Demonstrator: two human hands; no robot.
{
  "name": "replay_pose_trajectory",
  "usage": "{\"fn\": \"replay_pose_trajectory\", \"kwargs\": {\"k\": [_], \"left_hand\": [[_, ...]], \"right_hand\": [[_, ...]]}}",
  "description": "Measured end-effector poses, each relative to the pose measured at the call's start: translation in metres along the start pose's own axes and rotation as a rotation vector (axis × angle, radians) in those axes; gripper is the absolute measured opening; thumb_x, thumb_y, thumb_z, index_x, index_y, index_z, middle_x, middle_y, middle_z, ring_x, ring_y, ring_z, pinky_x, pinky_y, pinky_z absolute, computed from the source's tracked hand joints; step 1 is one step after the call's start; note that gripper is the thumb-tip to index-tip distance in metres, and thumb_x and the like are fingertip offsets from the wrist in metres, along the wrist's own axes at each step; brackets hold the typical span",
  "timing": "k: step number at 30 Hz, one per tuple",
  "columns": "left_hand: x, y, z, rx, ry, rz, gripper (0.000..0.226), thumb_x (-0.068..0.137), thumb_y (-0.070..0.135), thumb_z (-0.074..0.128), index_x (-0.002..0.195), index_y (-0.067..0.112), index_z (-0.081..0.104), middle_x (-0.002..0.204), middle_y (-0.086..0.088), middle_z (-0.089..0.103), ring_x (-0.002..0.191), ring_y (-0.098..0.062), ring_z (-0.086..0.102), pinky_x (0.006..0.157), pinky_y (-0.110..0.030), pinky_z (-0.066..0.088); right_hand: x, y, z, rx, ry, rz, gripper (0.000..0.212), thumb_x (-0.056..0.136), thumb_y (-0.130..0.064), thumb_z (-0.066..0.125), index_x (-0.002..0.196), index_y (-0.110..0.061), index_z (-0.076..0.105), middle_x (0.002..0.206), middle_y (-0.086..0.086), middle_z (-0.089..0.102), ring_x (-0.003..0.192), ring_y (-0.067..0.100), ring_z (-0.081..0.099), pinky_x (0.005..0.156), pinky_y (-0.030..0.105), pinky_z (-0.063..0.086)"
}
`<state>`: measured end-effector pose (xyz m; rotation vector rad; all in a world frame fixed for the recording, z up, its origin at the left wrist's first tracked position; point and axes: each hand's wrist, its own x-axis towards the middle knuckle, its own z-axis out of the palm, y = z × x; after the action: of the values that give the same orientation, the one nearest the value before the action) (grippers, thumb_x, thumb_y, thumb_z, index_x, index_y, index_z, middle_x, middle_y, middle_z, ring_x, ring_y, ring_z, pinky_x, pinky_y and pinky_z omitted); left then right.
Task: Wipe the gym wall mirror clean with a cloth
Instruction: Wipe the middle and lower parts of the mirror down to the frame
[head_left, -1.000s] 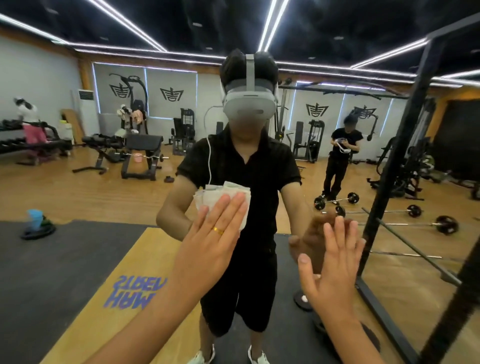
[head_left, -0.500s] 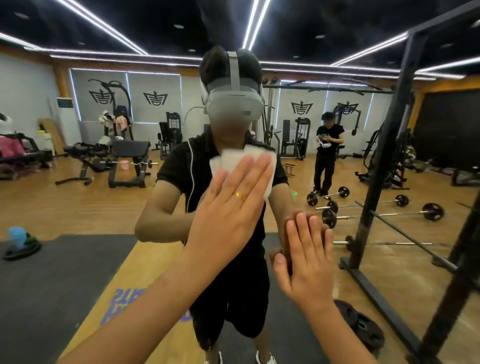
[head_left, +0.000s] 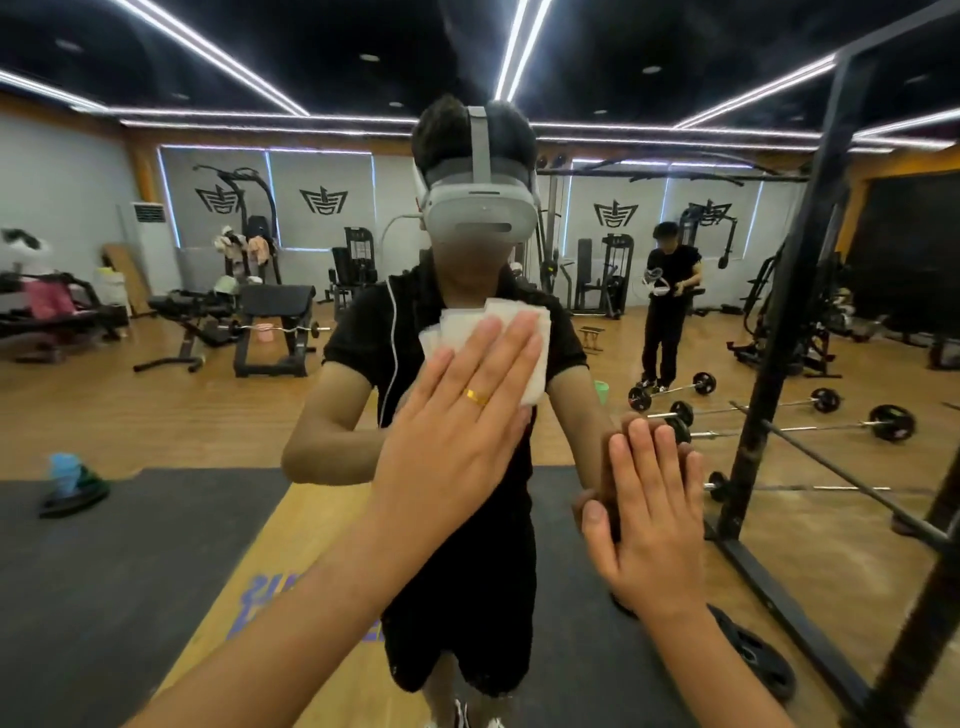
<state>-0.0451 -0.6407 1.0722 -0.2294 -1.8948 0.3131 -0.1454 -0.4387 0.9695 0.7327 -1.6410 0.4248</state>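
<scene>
Gym wall mirror (head_left: 156, 405): fills the view, reflecting weights room. Cloth (head_left: 519, 322): white, folded, soft, light, likely to bunch; pinned to mirror under my left hand (head_left: 457, 436), laid flat, uncurled; press through palm. Right hand (head_left: 649, 509): flat, uncurled, braced on mirror.

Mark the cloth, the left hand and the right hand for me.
cloth (head_left: 458, 326), head view, its bare upper left corner.
left hand (head_left: 457, 441), head view, the back of the hand.
right hand (head_left: 652, 525), head view, the back of the hand.
</scene>
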Motion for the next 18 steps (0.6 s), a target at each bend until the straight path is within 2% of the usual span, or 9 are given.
{"fn": "replay_pose_trajectory", "kwargs": {"k": [4,7,9,11,13,18], "left_hand": [[0.043,-0.008,-0.012,-0.126,0.090,-0.213,0.057,0.110,0.023,0.036,0.164,0.009,0.021,0.172,-0.007,0.015,0.160,-0.024,0.010,0.130,-0.045,0.009],[0.033,0.015,-0.006,-0.214,0.135,-0.314,0.058,0.108,0.017,0.039,0.163,0.007,0.022,0.171,-0.005,0.011,0.160,-0.022,0.005,0.130,-0.042,0.005],[0.004,0.033,0.004,-0.183,0.088,-0.311,0.061,0.107,0.014,0.042,0.163,0.009,0.020,0.172,-0.005,0.011,0.160,-0.022,0.007,0.130,-0.042,0.007],[-0.029,0.041,0.010,-0.099,0.019,-0.240,0.063,0.106,0.015,0.042,0.164,0.010,0.018,0.173,-0.007,0.013,0.160,-0.023,0.012,0.129,-0.045,0.014],[-0.040,0.037,0.011,-0.029,-0.007,-0.183,0.062,0.107,0.017,0.040,0.164,0.010,0.018,0.172,-0.008,0.015,0.159,-0.024,0.014,0.129,-0.046,0.015],[0.008,0.010,-0.007,-0.018,0.003,-0.196,0.059,0.108,0.018,0.035,0.163,0.009,0.018,0.172,-0.008,0.016,0.160,-0.021,0.006,0.130,-0.041,0.006]], "right_hand": [[0.000,-0.005,0.000,0.032,0.026,0.003,0.071,0.101,-0.033,0.041,0.165,-0.017,0.016,0.173,0.002,0.010,0.159,0.023,0.011,0.129,0.046,0.007],[-0.002,-0.003,0.002,0.031,0.022,-0.010,0.073,0.099,-0.032,0.044,0.164,-0.016,0.017,0.173,0.003,0.012,0.159,0.024,0.013,0.129,0.048,0.007],[-0.003,-0.001,0.004,0.021,0.014,-0.015,0.072,0.099,-0.033,0.044,0.164,-0.016,0.019,0.173,0.004,0.013,0.159,0.025,0.014,0.129,0.049,0.008],[-0.004,-0.001,0.003,0.037,0.001,-0.016,0.070,0.101,-0.034,0.043,0.164,-0.016,0.019,0.172,0.004,0.014,0.159,0.025,0.015,0.129,0.050,0.009],[-0.004,0.001,0.002,0.058,-0.004,-0.013,0.068,0.102,-0.034,0.042,0.164,-0.015,0.020,0.172,0.004,0.015,0.159,0.025,0.016,0.128,0.051,0.011],[-0.006,0.003,0.003,0.070,0.007,-0.008,0.064,0.101,-0.034,0.043,0.159,-0.010,0.030,0.172,0.004,0.018,0.158,0.025,0.018,0.128,0.051,0.012]]}}
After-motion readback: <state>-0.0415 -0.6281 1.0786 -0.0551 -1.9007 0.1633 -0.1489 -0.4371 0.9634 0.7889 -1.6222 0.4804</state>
